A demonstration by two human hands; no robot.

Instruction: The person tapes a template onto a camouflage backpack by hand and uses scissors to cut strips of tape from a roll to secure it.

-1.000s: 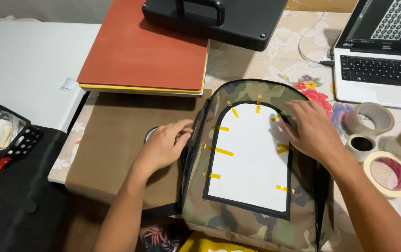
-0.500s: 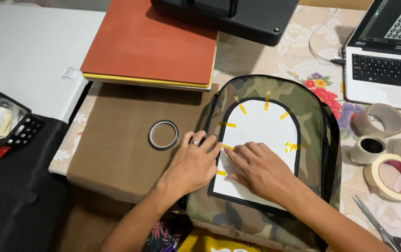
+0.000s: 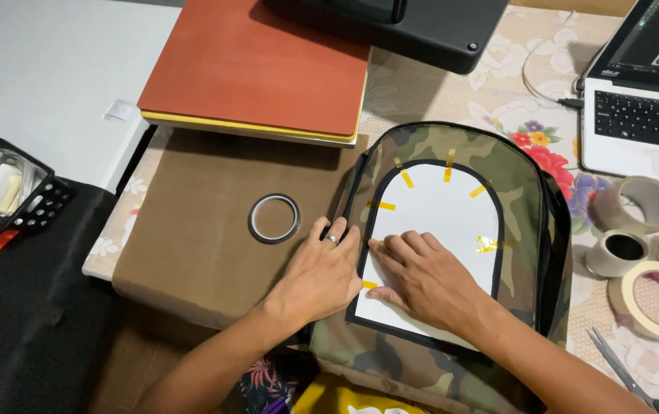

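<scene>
Scissors (image 3: 627,376) and tape rolls (image 3: 650,300) at near right. Left hand (image 3: 320,276) flat, fingers spread, on backpack (image 3: 452,253) edge; right hand (image 3: 425,280) pressing white sheet (image 3: 440,230), fingertips together. Beyond: tape ring (image 3: 273,218), red pad (image 3: 257,65), laptop (image 3: 644,100).

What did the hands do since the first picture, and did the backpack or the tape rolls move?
The right hand slid from the upper right edge of the white sheet down to its left edge. The left hand moved in beside it, by the same edge. Neither grasps anything. The camouflage backpack, the small tape ring on the brown paper and the tape rolls stayed put.
</scene>
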